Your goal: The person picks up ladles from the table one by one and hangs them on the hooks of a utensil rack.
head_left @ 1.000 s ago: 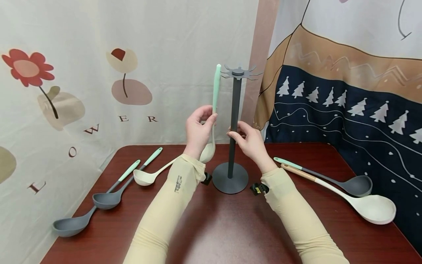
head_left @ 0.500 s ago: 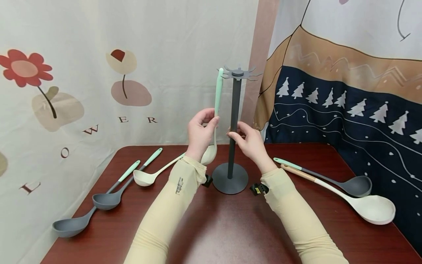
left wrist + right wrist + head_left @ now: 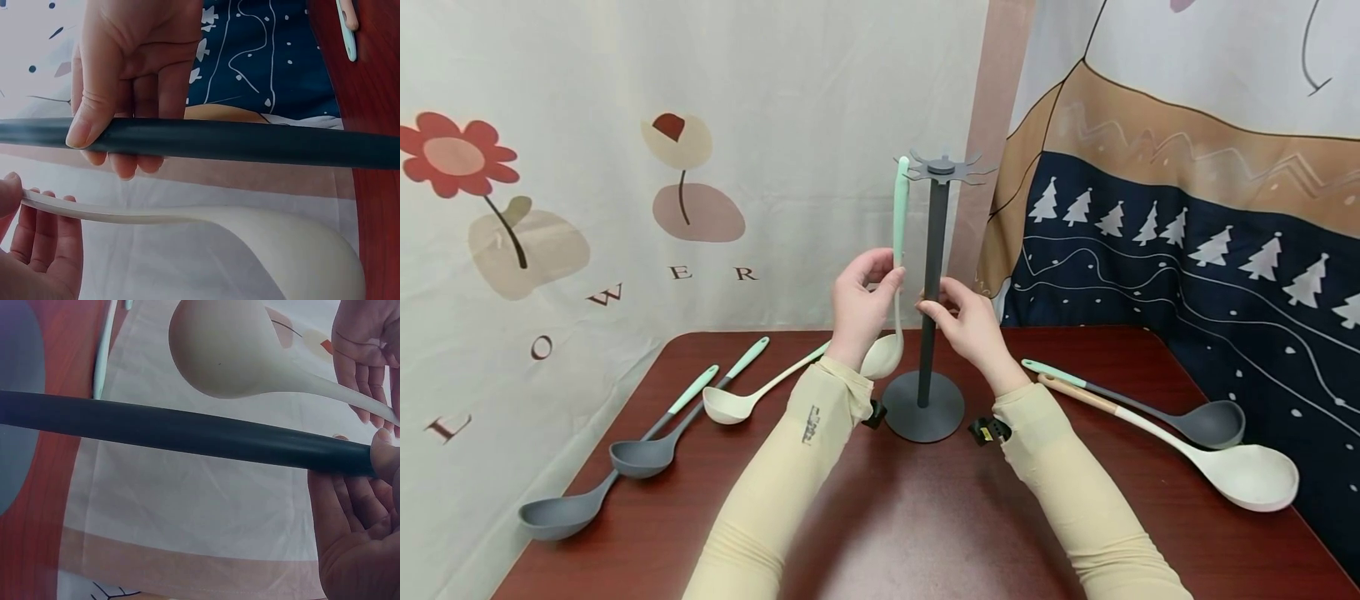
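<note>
A cream ladle (image 3: 882,357) with a mint handle hangs upright, bowl down, pinched at its neck between the thumb and fingers of my left hand (image 3: 865,304). Its handle top overlaps a left-side hook of the dark grey utensil stand (image 3: 934,242); whether the hook passes through its hole I cannot tell. My right hand (image 3: 968,321) grips the stand's pole at mid-height, thumb on the near side, as the left wrist view also shows on the pole (image 3: 250,142). In the right wrist view the ladle bowl (image 3: 225,350) is apart from the pole.
At the left of the table (image 3: 925,517) lie two grey ladles (image 3: 643,458) with mint handles and a cream ladle (image 3: 730,406). To the right lie a grey ladle (image 3: 1213,423) and a large white ladle (image 3: 1255,477) with a wooden-coloured handle. Printed curtains stand behind.
My left hand has moved slightly right and down, bringing the ladle closer to the pole and its handle top onto the level of the hooks. My right hand has stayed on the pole.
</note>
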### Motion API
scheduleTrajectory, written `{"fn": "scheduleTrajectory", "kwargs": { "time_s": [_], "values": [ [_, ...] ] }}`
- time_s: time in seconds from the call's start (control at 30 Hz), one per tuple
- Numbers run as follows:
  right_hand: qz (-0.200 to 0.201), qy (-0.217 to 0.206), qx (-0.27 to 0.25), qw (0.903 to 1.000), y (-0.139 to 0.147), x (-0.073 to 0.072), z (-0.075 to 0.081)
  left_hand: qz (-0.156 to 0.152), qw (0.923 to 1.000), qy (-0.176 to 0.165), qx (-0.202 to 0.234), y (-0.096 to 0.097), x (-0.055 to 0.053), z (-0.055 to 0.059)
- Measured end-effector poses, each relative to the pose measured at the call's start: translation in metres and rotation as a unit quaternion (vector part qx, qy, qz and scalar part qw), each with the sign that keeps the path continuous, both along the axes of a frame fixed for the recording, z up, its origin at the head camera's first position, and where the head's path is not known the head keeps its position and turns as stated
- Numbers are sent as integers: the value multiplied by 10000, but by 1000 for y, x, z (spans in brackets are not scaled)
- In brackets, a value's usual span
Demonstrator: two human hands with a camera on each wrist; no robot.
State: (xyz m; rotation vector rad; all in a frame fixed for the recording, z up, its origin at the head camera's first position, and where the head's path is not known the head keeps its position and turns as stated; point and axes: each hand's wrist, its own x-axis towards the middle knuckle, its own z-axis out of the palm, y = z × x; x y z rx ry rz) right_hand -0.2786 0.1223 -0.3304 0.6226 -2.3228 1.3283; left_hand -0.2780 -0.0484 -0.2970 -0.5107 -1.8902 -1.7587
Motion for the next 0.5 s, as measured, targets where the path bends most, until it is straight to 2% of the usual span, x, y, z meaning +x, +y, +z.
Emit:
{"fn": "scheduleTrajectory", "kwargs": {
  "time_s": [0.17,0.33,0.5],
  "values": [
    [8,9,1,10000,0,-1,0,-33,10000,13,-18,1,0,0],
    [25,0,1,10000,0,0,0,-4,9998,-181,-60,1,2,0],
    [17,29,-4,10000,0,0,0,-38,9996,-238,-142,0,5,-1]
  ]
}}
